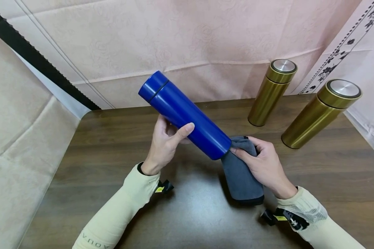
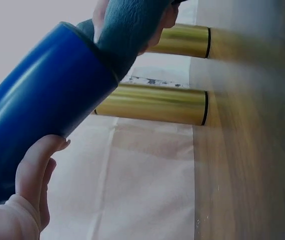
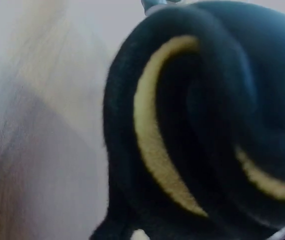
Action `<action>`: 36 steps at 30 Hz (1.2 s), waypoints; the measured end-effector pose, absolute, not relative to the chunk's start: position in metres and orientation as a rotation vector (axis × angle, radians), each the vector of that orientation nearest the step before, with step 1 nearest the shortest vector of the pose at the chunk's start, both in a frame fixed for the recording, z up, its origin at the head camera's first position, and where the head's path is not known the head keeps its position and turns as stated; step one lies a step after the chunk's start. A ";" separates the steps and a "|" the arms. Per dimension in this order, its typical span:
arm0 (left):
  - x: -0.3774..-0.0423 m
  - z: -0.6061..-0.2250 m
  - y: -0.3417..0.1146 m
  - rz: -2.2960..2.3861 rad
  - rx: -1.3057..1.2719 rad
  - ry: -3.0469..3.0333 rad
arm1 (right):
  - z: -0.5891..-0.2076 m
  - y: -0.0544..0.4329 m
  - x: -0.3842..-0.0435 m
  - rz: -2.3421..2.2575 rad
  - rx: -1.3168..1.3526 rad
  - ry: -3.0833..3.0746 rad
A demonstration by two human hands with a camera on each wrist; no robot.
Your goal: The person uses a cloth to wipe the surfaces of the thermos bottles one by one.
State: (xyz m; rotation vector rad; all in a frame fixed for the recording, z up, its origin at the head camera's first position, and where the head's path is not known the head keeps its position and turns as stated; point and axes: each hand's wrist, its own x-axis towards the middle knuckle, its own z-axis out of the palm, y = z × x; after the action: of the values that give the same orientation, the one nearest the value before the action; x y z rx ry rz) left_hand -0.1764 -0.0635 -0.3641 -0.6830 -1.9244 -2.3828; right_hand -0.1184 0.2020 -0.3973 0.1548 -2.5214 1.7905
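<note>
A blue thermos bottle (image 1: 187, 114) is held up above the table, tilted with its capped end to the upper left. My left hand (image 1: 166, 143) grips it around the lower middle, thumb on the near side. At the bottle's base, my right hand (image 1: 263, 160) pinches a folded dark grey cloth (image 1: 241, 176) against it. The cloth hangs down below the fingers. In the left wrist view the cloth (image 2: 132, 25) touches the bottle's bottom rim. Cloth folds (image 3: 177, 125) with a yellowish edge fill most of the right wrist view, so the right fingers are mostly hidden there.
Two gold thermos bottles with silver lid tops stand upright at the table's right side: one farther back (image 1: 269, 95), one nearer (image 1: 319, 114). The brown wooden table (image 1: 90, 176) is bordered by pale cloth hangings (image 1: 174, 41) at the back and sides.
</note>
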 end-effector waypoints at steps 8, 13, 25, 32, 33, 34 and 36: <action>-0.175 -0.366 -0.060 -2.412 -0.729 -1.860 | -0.399 0.203 -0.120 1.730 0.288 -2.555; -0.178 -0.365 -0.057 -2.341 -0.755 -1.859 | -0.399 0.202 -0.120 1.727 0.428 -2.601; -0.181 -0.365 -0.063 -2.306 -0.700 -1.911 | -0.395 0.206 -0.118 1.837 0.459 -2.509; -0.180 -0.365 -0.064 -2.310 -0.684 -1.907 | -0.392 0.206 -0.118 1.881 0.257 -2.475; -0.180 -0.365 -0.064 -2.308 -0.686 -1.904 | -0.392 0.206 -0.119 1.872 0.235 -2.484; -0.180 -0.365 -0.064 -2.308 -0.690 -1.899 | -0.392 0.205 -0.119 1.867 0.218 -2.492; -0.179 -0.364 -0.063 -2.300 -0.699 -1.896 | -0.392 0.205 -0.119 1.852 0.199 -2.503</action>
State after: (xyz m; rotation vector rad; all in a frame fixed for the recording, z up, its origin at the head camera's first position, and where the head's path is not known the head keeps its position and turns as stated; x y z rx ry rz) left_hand -0.1788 -0.0632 -0.3645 -0.6986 -1.8962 -2.2996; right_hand -0.1194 0.2048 -0.3923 0.1985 -2.5027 1.8524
